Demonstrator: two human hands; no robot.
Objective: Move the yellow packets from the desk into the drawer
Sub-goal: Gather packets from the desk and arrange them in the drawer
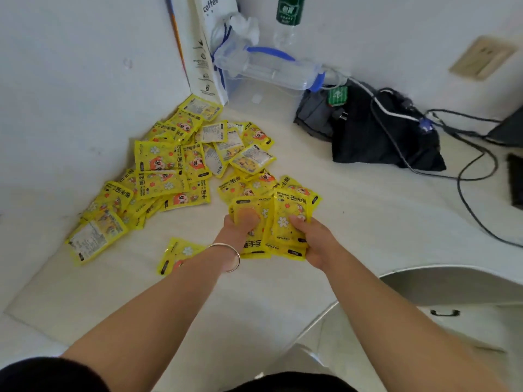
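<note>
Several yellow packets (167, 171) lie scattered in the left corner of the white desk (368, 222). Both hands hold a stack of yellow packets (283, 219) just above the desk's middle. My left hand (240, 224), with a silver bangle on its wrist, grips the stack's left side. My right hand (317, 241) grips its right side and bottom edge. One loose packet (178, 254) lies under my left forearm. A drawer front with a black handle (444, 313) shows below the desk's edge at the lower right; it looks closed.
A white coffee bag (209, 46), a clear plastic box (263, 77) and a green-labelled bottle (288, 18) stand at the back. A black bag (382, 137) and black cables (467, 171) lie to the right. A dark device edge (515, 179) is at far right.
</note>
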